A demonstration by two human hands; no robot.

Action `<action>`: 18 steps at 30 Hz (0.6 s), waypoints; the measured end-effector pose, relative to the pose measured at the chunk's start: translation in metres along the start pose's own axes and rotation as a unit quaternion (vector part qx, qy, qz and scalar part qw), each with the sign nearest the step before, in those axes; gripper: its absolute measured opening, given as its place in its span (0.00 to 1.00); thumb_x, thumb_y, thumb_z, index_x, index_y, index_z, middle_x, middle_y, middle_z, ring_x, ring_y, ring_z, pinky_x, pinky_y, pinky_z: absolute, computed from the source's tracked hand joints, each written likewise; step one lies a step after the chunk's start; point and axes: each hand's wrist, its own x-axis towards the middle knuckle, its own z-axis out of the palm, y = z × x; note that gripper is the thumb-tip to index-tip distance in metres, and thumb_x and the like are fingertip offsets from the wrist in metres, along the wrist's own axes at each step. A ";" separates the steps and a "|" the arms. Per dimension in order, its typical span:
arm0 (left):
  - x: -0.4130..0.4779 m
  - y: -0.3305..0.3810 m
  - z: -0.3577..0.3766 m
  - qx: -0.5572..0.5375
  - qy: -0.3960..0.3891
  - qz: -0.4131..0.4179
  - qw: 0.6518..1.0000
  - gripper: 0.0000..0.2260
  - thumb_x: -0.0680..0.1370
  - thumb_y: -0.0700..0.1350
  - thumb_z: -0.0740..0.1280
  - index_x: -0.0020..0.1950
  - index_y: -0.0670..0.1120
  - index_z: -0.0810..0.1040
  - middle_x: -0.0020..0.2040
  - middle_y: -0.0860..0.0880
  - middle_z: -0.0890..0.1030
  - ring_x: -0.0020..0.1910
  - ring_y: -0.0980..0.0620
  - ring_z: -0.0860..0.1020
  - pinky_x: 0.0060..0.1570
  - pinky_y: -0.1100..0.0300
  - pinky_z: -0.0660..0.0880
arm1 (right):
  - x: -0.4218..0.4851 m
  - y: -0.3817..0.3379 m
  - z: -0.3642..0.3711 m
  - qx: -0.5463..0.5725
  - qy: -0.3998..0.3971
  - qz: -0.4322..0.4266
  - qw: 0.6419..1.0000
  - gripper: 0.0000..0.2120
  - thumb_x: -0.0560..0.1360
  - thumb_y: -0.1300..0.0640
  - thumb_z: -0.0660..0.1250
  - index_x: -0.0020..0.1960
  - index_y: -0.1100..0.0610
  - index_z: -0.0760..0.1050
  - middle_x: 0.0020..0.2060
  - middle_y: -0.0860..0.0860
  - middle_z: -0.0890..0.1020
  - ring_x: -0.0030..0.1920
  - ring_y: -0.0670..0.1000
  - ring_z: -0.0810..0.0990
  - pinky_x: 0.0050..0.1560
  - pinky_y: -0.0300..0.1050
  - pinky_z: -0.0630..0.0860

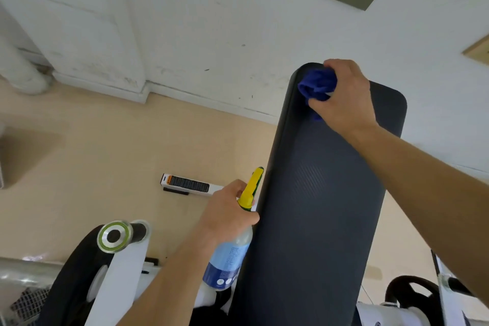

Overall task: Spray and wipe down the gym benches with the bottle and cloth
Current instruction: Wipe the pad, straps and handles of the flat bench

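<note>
A long black padded bench (pixel 317 193) runs away from me up the middle of the view. My right hand (pixel 346 98) grips a bunched blue cloth (pixel 317 86) and holds it against the bench's far left corner. My left hand (pixel 227 212) grips the neck of a spray bottle (pixel 230 254) just left of the bench's edge. The bottle has a yellow and green trigger head and a pale blue label, and its nozzle points away from me.
A white wall (pixel 211 34) stands close behind the bench's far end. A flat white and black box (pixel 188 184) lies on the beige floor to the left. A white machine frame with a green-ringed shaft end (pixel 115 235) and black weight plates fills the lower left.
</note>
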 end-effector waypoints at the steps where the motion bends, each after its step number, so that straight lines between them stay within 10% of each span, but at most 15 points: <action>1: 0.000 -0.002 0.000 -0.003 -0.002 -0.001 1.000 0.09 0.68 0.44 0.73 0.44 0.54 0.75 0.35 0.57 0.79 0.34 0.55 0.76 0.37 0.61 0.72 | 0.001 -0.004 0.008 0.021 -0.003 -0.009 1.000 0.18 0.69 0.62 0.73 0.57 0.54 0.76 0.57 0.49 0.77 0.52 0.44 0.74 0.45 0.32 0.75; 5: -0.003 -0.010 -0.005 -0.021 -0.032 0.007 0.999 0.13 0.67 0.42 0.71 0.48 0.55 0.78 0.34 0.60 0.79 0.34 0.56 0.76 0.35 0.62 0.72 | -0.001 -0.007 0.049 -0.139 -0.107 -0.052 0.983 0.14 0.72 0.50 0.71 0.55 0.54 0.78 0.57 0.51 0.79 0.57 0.52 0.77 0.57 0.54 0.78; 10: -0.015 -0.021 -0.012 -0.031 -0.011 0.026 0.999 0.16 0.69 0.36 0.69 0.52 0.52 0.80 0.28 0.58 0.73 0.28 0.58 0.69 0.35 0.65 0.68 | -0.097 -0.008 0.105 -0.333 -0.251 -0.211 0.884 0.18 0.72 0.41 0.60 0.48 0.53 0.81 0.47 0.51 0.81 0.54 0.55 0.76 0.67 0.53 0.66; 15: -0.026 -0.024 -0.017 -0.038 0.011 0.054 0.998 0.18 0.68 0.37 0.71 0.54 0.53 0.80 0.31 0.57 0.77 0.28 0.59 0.70 0.34 0.68 0.69 | -0.193 -0.004 0.123 -0.334 -0.403 -0.342 0.780 0.18 0.72 0.38 0.65 0.46 0.52 0.82 0.43 0.50 0.83 0.47 0.56 0.78 0.58 0.54 0.72; 18: -0.031 -0.027 -0.015 -0.039 0.008 0.056 0.998 0.18 0.69 0.35 0.71 0.53 0.54 0.80 0.27 0.59 0.73 0.27 0.59 0.69 0.31 0.70 0.66 | -0.131 0.001 0.102 -0.391 -0.336 -0.387 0.764 0.18 0.75 0.37 0.61 0.50 0.49 0.81 0.49 0.49 0.82 0.50 0.55 0.77 0.52 0.53 0.67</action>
